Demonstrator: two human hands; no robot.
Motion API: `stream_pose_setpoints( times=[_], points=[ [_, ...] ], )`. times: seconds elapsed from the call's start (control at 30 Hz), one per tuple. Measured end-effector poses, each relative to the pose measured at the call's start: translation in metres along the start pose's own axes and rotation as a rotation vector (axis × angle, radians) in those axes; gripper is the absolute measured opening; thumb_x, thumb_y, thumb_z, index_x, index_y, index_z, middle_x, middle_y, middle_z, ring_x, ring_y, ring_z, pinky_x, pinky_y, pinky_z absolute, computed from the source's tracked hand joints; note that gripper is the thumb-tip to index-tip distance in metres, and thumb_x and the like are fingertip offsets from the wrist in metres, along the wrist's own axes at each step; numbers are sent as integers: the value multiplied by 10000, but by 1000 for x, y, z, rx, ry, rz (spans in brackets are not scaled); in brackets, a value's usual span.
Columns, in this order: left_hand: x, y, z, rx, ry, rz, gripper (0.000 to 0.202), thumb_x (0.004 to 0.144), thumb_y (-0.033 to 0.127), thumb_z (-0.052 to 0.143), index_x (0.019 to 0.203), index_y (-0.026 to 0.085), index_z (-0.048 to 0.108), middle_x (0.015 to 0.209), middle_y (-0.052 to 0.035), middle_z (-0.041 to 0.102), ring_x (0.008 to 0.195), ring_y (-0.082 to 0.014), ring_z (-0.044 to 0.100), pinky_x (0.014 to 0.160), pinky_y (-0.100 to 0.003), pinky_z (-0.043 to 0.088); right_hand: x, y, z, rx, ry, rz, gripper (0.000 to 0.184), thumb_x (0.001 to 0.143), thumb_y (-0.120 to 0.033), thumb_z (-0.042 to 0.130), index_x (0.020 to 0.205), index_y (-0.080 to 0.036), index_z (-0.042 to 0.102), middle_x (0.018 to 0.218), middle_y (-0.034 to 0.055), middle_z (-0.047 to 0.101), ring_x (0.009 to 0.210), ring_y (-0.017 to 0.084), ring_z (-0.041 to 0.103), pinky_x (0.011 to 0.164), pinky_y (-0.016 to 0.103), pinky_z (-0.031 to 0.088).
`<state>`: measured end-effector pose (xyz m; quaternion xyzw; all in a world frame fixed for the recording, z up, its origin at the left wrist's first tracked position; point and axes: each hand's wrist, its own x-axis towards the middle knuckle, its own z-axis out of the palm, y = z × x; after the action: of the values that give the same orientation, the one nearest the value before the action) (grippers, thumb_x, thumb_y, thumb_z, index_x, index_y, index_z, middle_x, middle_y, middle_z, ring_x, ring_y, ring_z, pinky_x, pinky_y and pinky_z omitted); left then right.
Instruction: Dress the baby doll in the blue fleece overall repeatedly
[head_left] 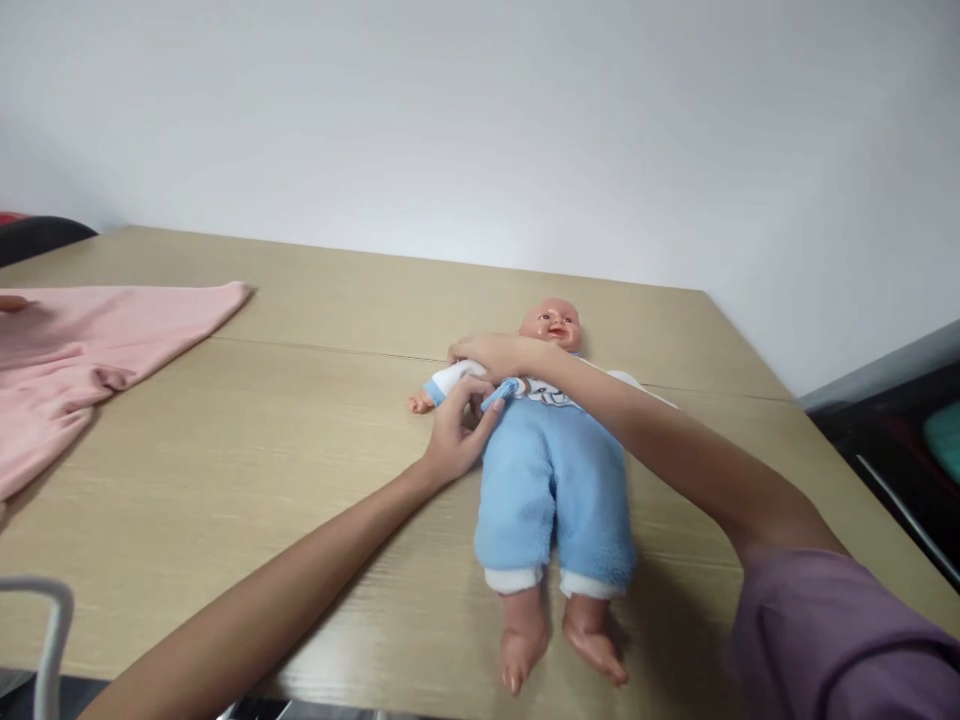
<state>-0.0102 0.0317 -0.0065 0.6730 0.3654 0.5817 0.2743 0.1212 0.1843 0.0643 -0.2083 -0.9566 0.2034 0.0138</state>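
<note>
A baby doll (551, 326) lies on its back on the table, head toward the wall and bare feet toward me. It wears a white printed top (549, 393) with blue cuffs and fluffy blue trousers (555, 480). My left hand (459, 425) pinches the blue waistband edge (499, 394) at the trousers' left side. Reaching across the doll's chest, my right hand (495, 352) rests over the upper part of the white sleeve (454, 375). Its fingers curl down on the far side, and what they hold, if anything, is hidden.
A wooden table (337, 420) stands against a white wall. Pink cloth (112, 350) is spread at the left, with a person's fingertip (13, 302) on it. A white curved tube (56, 630) is at the lower left. Dark objects (885, 450) stand beyond the right edge.
</note>
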Motion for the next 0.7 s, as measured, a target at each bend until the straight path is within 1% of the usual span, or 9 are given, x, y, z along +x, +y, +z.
stream_pose_setpoints(
  times=[0.07,0.17,0.27,0.37,0.43,0.5,0.57,0.63,0.7],
  points=[
    [-1,0,-1,0,6,-31,328,1091,560,674,1020,240,673,922,-30,667,830,-206,571,800,-358,491,-12,-1,-2,95,112,-4,328,871,-164,696,1193,-224,682,1159,71,785,1008,260,701,866,365,531],
    [-5,-2,-4,47,14,-22,345,1093,575,665,1023,239,693,920,-39,697,838,-214,608,820,-370,520,-33,2,-4,312,326,21,429,833,-154,603,1250,-252,626,1154,28,748,1034,234,675,927,354,534],
    [-11,-10,-8,168,62,146,277,1089,519,678,1051,246,711,992,-72,699,926,-246,652,883,-416,552,-51,5,-1,543,449,41,411,775,-189,607,1178,-270,614,1149,10,718,1037,224,663,945,347,548],
    [-16,-20,-9,255,150,396,141,1080,409,690,1127,276,698,1130,-95,662,1051,-274,667,981,-480,558,-61,4,3,665,465,-28,331,771,-215,658,1095,-275,634,1160,20,730,1094,238,682,1039,392,551],
    [-18,-26,-8,197,175,474,134,1106,385,625,1209,299,629,1185,-99,635,1120,-288,662,1053,-532,550,-64,1,4,661,457,-54,292,786,-222,680,1072,-275,651,1192,37,746,1138,250,694,1091,430,547],
    [-16,-29,-4,115,189,437,146,1142,420,529,1237,310,533,1212,-105,614,1174,-298,649,1086,-567,547,-68,-6,5,593,464,-50,260,815,-231,692,1070,-274,677,1246,54,754,1195,262,694,1139,466,535],
    [-13,-27,-1,79,228,333,173,1162,479,470,1206,312,473,1231,-107,601,1197,-295,639,1082,-560,551,-77,-13,5,522,484,-30,214,880,-264,694,1092,-275,712,1319,71,751,1288,273,676,1200,501,502],
    [-9,-22,2,68,275,223,224,1167,530,461,1175,307,466,1252,-107,602,1214,-286,635,1084,-528,545,-89,-20,5,492,493,6,191,981,-350,677,1146,-277,742,1394,88,737,1381,282,642,1229,518,484],
    [-6,-16,5,34,301,123,273,1164,569,475,1160,296,486,1254,-102,608,1223,-275,635,1100,-492,531,-103,-25,5,479,478,45,245,1070,-462,627,1162,-277,757,1424,95,725,1424,286,621,1234,513,481]
  ],
)
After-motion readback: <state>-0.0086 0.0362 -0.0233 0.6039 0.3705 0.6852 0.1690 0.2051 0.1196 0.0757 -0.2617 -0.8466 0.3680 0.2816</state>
